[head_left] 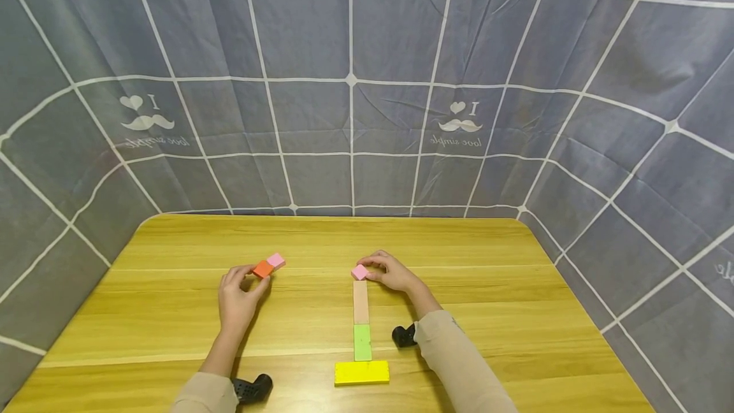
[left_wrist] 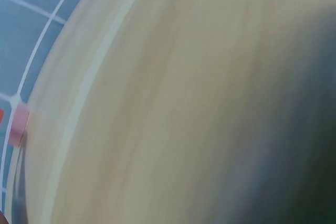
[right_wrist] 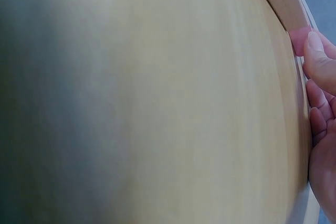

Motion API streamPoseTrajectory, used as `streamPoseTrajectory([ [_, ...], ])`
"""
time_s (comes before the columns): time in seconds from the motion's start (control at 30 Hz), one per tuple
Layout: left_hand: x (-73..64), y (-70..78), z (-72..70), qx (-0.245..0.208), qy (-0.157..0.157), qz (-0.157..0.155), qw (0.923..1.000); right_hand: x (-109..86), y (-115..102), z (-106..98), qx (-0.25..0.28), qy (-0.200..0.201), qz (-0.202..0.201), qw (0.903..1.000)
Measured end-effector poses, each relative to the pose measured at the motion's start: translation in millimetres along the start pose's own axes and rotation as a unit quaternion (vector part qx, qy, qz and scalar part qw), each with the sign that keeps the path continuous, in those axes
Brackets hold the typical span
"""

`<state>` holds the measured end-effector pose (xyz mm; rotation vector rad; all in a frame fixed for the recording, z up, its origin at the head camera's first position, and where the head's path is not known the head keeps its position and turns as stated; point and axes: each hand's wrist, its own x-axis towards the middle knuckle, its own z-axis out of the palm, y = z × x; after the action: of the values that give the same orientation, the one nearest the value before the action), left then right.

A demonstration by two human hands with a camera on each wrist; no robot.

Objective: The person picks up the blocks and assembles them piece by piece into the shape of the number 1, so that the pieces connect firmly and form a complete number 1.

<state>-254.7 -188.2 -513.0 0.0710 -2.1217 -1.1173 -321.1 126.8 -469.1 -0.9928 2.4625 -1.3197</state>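
Note:
My left hand pinches an orange block between thumb and fingers, on the left of the table. Touching or very near its far right corner is a pink block. Further right, my right hand pinches another pink block, turned like a diamond, at the far end of a row. Below that block a light wooden block lies lengthwise, then a green block, then a yellow block set crosswise. In the right wrist view, the thumb presses the pink block.
The wooden table ends at a grey curtain with white grid lines, which also closes both sides. Black wrist devices sit at the left wrist and right wrist, low over the table.

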Motion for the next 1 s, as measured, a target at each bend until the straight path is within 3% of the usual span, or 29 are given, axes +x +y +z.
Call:
streamPoseTrajectory([
  [0.37, -8.1, 24.0, 30.7, -0.030, -0.046, 0.025, 0.9982, 0.0, 0.5, 0.1, 0.003, 0.002, 0.005, 1.0000],
  [0.7, -14.0, 44.3, 51.1, -0.052, -0.113, 0.003, 0.9922, 1.2, 1.6, -0.4, 0.001, 0.000, 0.003, 1.0000],
  [1.0, -17.7, 54.4, 64.3, -0.050, -0.174, -0.023, 0.9832, 8.1, 39.6, 9.7, -0.013, 0.016, 0.004, 0.9998],
])
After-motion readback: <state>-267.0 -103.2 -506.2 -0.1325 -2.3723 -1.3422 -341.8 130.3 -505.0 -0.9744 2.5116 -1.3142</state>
